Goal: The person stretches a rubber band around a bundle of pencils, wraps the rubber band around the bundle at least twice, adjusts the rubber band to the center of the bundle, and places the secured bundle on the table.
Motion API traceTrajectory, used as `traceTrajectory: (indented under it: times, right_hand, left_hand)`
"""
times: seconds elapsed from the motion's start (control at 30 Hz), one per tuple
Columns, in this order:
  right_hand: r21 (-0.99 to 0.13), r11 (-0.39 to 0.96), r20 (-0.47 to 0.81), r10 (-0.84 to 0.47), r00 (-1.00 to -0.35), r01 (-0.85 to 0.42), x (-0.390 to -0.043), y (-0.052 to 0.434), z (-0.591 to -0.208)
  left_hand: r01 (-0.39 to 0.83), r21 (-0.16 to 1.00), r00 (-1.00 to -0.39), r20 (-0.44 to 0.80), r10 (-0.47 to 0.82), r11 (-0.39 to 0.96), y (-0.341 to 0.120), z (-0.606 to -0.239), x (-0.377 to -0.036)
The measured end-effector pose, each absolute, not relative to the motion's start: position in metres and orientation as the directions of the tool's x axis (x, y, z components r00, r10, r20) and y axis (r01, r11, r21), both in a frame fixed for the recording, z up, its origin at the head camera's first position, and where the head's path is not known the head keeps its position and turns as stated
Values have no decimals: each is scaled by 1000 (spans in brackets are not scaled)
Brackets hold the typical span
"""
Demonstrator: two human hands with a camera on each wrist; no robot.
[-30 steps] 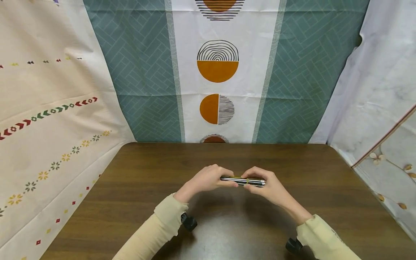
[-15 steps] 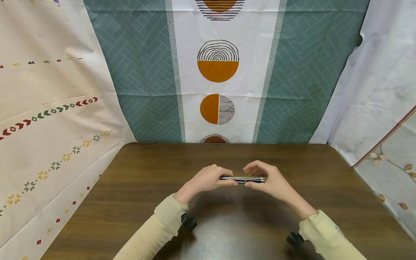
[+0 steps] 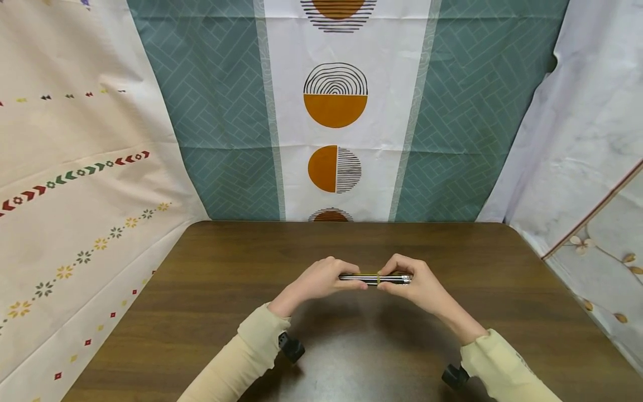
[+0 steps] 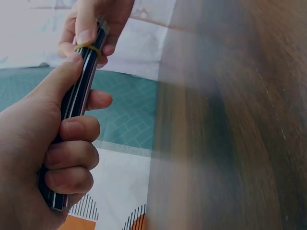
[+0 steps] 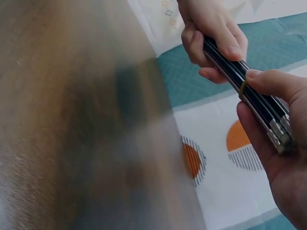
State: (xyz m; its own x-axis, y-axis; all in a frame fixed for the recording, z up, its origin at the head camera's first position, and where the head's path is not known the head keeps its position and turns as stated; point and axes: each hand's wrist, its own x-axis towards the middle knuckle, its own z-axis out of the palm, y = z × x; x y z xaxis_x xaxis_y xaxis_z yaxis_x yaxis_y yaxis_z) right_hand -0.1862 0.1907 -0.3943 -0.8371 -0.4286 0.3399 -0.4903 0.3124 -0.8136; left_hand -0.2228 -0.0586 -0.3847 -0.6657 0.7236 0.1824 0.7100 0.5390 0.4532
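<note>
A bundle of dark pencils with pale stripes is held level above the table, between both hands. My left hand grips one end, its fingers curled round the shafts in the left wrist view. A thin yellow rubber band circles the bundle near its middle. With thumb and fingertips, my right hand pinches the pencils right at this band. Metal ferrules and erasers show at the right-hand end, beside that palm. Part of the shafts is hidden inside the left fist.
Beneath the hands lies a brown wooden table. A green and white patterned cloth hangs behind its far edge. Other cloths flank it, a cream one at left and a marbled one at right.
Half a second ago the right fingers were lifted off the bundle, with the thumb beneath; now they have come down and pinch at the band. The left hand has stayed put.
</note>
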Motion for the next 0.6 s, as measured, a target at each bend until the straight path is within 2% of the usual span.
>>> traceTrajectory:
  times: [0.2,0.37,0.47,0.6]
  right_hand:
    - [-815,323,338,-411,-846,-482,-182,181,-397]
    - [-820,374,277,-402,-873,-432,-182,178,-397]
    - [-814,377,264,-438,-860,-441,-184,181,-396]
    - [-768,375,310,-490,-815,-518,-188,187,-391]
  left_hand:
    - [714,461,-650,159,743,527,-58,-385,-221]
    - [698,473,-660,135,739,537,-57,-388,-219]
    - [697,479,-655,124,745,533,-57,-388,-219]
    - [697,488,-655,136,743,525,-57,-386,-221]
